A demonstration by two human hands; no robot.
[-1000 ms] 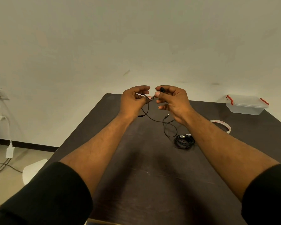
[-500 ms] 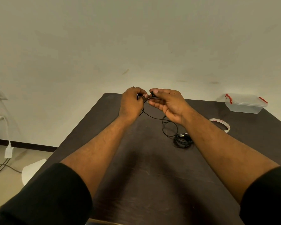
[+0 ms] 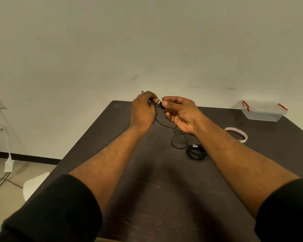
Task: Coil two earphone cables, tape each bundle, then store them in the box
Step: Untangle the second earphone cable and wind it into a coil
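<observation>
up between the two hands, the left hand point(image 3: 143, 110) is curled into a loose fist around loops of a thin black earphone cable point(image 3: 179, 141), and the right hand point(image 3: 181, 113) pinches a small rounded black earbud point(image 3: 161, 105) between thumb and forefinger, its other fingers spread, palm turned up. both hands are raised over the far half of a dark brown matte table point(image 3: 156, 189), whose top looks faintly scuffed. from the left fist the cable drops in a slack curve and ends in a round loop lying on the wood. just beside that loop lies a second black earphone cable already wound into a tight glossy coil point(image 3: 195, 151), partly hidden by the right forearm. farther right a flat ring of whitish tape point(image 3: 236, 134) lies on the table with faint red writing on it, too small to read. at the far right corner stands a clear plastic rectangular box point(image 3: 263, 111) with a lid and red clip handles. compared with half a second ago the right hand has drawn a little away from the left and tilted its palm further upward
</observation>
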